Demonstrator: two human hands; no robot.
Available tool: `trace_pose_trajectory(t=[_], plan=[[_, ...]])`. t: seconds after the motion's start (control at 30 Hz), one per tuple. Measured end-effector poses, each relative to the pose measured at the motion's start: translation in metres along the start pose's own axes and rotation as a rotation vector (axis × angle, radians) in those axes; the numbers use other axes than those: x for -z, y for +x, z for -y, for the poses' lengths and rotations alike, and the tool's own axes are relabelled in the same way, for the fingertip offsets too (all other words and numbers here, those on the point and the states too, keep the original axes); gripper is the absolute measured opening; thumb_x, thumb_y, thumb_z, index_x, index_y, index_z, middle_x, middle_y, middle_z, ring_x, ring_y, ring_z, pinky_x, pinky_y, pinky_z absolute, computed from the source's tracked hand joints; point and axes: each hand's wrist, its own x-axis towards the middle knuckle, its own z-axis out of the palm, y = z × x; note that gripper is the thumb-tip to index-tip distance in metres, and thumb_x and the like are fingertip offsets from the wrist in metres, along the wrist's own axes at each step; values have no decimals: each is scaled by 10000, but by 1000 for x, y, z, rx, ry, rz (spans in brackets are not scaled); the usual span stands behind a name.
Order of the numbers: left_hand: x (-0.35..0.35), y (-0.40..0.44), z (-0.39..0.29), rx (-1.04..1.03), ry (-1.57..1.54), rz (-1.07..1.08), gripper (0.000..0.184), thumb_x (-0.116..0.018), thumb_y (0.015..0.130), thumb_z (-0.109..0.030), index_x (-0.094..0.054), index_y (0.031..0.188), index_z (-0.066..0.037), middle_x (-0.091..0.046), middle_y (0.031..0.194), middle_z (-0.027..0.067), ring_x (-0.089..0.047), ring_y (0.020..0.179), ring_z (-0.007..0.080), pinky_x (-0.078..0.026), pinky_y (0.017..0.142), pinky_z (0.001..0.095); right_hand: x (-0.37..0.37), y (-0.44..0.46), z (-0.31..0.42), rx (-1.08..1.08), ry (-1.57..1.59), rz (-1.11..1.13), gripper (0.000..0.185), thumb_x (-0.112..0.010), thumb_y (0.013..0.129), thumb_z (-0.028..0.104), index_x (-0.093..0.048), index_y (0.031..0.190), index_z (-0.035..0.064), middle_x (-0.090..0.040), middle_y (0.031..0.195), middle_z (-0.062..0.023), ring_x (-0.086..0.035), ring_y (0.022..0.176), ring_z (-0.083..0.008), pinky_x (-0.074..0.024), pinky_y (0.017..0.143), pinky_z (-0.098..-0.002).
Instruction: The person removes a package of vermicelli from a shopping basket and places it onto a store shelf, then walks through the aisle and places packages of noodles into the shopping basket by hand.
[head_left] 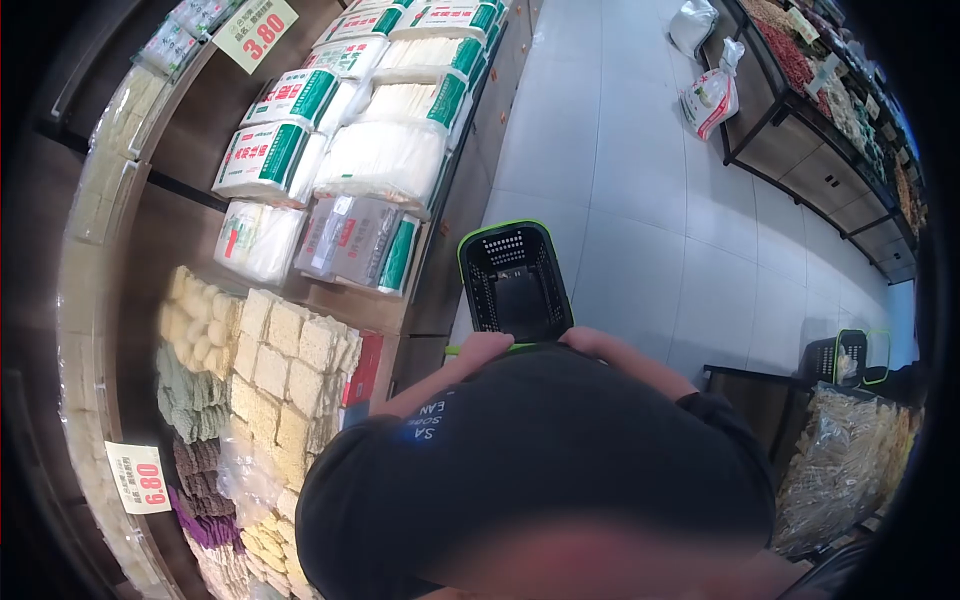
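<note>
Left hand (487, 345) looks wrapped over a green plastic handle bar (453, 350); right hand (583, 341) sits near its other end, fingers mostly hidden, so can't tell if it's closed on anything. Clock centred on the basket, 12 = straight ahead.

Black plastic rectangular basket with perforated walls and a green rim (503, 250): dead ahead of the torso, hands at its 6. Can't tell if its base touches floor.

Doing it well: share load evenly across both hands, keep wrists straight, elbows in, basket level. Watch the 9–10 side: brown wood-look shelf front (427, 232) is near the rim, with white-and-green plastic-wrapped packs (263, 160) stacked on it. Pale-yellow square noodle cakes (285, 372) at 8, near left forearm. Tied white sack (712, 100) on floor at 1–2; likely snag, give it room.
</note>
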Motion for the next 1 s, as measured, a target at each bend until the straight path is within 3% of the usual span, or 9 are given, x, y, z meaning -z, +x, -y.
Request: trace_pose_trajectory(t=[0.03, 0.13, 0.23, 0.33, 0.43, 0.63, 0.77, 0.93, 1.0], plan=[[-8, 9, 4, -11, -117, 4, 287, -546, 904, -363, -675, 979, -118, -685, 1003, 118, -638, 1036, 317, -492, 876, 419, 9, -5, -5, -42, -52, 2, 375, -652, 858, 356, -704, 1036, 31, -709, 1017, -194, -662, 987, -361, -494, 854, -439], [22, 31, -26, 299, -293, 127, 343, -461, 958, -360, -672, 1102, -132, -674, 1124, 130, -600, 1133, 313, -447, 970, 405, 29, -19, -16, -46, -40, -67, 376, -648, 849, 359, -708, 1033, 36, -708, 995, -203, -662, 966, -377, -500, 837, -445], [39, 52, -13, 237, -294, 205, 336, -438, 978, -320, -648, 1175, -145, -666, 1184, 142, -590, 1158, 336, -445, 984, 409, 45, -29, -22, -98, 41, -94, 384, -703, 777, 391, -729, 1014, 89, -713, 988, -187, -664, 955, -379, -502, 836, -440], [63, 72, -31, 298, 27, 320, 303, -465, 955, -278, -639, 1170, -153, -669, 1161, 154, -606, 1137, 352, -466, 953, 433, 58, -35, -26, -150, 83, -115, 389, -712, 774, 398, -731, 1016, 95, -716, 965, -184, -666, 943, -374, -500, 829, -434], [94, 90, -56, 166, 236, 337, 278, -482, 935, -254, -641, 1144, -161, -679, 1114, 160, -647, 1062, 364, -501, 878, 464, 61, -28, -52, -210, 114, -151, 355, -718, 788, 357, -729, 1012, 81, -725, 947, -161, -678, 911, -331, -499, 823, -414], [87, 153, -16, -35, 244, 282, 283, -507, 916, -285, -648, 1137, -179, -707, 1005, 134, -690, 956, 338, -534, 784, 472, 73, -20, -71, -251, 282, -318, 279, -695, 834, 271, -710, 991, 40, -729, 921, -116, -666, 872, -204, -497, 812, -377], [140, 183, -7, -100, 174, 237, 270, -554, 881, -304, -653, 1056, -123, -707, 922, 133, -689, 901, 350, -534, 756, 470, 112, -10, -40, -271, 404, -388, 305, -670, 865, 277, -694, 1058, 42, -726, 949, -129, -667, 920, -205, -494, 833, -362], [199, 222, 35, -132, 141, 261, 341, -603, 840, -341, -648, 1075, -98, -705, 948, 148, -684, 921, 347, -526, 764, 471, 142, 48, -73, -299, 363, -404, 348, -615, 892, 319, -668, 1126, 67, -706, 1006, -187, -667, 962, -241, -485, 862, -383], [213, 237, 55, -144, 100, 258, 337, -603, 840, -335, -656, 1083, -108, -705, 967, 146, -678, 947, 341, -522, 782, 469, 153, 81, -107, -291, 138, -310, 359, -589, 900, 320, -655, 1147, 67, -703, 1025, -205, -666, 994, -333, -483, 868, -407]])
